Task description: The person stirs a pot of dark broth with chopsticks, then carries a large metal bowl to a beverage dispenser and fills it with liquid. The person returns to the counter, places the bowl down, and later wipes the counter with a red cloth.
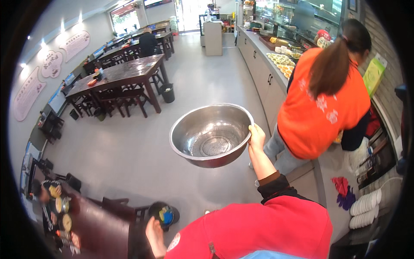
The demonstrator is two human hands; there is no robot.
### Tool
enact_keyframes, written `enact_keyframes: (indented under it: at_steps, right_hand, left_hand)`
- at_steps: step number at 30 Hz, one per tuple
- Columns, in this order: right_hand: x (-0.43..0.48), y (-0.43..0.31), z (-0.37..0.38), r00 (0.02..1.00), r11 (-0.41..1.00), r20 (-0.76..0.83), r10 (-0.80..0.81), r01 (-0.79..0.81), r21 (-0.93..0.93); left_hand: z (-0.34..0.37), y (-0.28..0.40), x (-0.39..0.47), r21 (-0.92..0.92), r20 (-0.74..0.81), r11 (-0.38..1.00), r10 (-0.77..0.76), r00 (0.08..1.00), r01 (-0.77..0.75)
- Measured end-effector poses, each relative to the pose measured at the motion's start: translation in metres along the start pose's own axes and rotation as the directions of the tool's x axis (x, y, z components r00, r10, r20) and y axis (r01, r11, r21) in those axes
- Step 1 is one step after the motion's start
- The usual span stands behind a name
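A large stainless-steel basin (212, 132) is held out above the floor, tilted so its inside shows; it looks empty apart from a wet shine. My right hand (257, 137) grips its rim on the right side. Down at the lower left, my left hand (155, 234) hangs by my red apron (255, 226), near a black bin (176, 215) that has blue and yellow items in it. That hand's fingers are extended and nothing shows in it.
A person in an orange top (323, 106) bends over the counter (317, 155) on my right. Stacked white bowls (364, 207) and a purple glove (346, 198) lie there. Dark wooden tables (119, 73) stand at left; a person sits eating at a table (93, 220) lower left.
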State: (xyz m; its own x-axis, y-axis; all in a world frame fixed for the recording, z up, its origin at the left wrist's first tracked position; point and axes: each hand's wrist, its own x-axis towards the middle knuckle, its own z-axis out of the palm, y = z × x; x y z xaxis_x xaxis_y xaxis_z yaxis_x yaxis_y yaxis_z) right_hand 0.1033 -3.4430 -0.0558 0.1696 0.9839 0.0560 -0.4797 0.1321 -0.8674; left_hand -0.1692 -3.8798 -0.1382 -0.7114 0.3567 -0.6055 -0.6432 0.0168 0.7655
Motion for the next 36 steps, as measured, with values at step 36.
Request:
enact_keyframes:
  at_steps: [36]
  right_hand:
    - [1.23,0.189,0.27,0.784,0.959,-0.555,-0.28,0.254,-0.126]
  left_hand:
    - [1.498,0.308,0.767,0.166,0.823,0.935,0.044,0.566,-0.313]
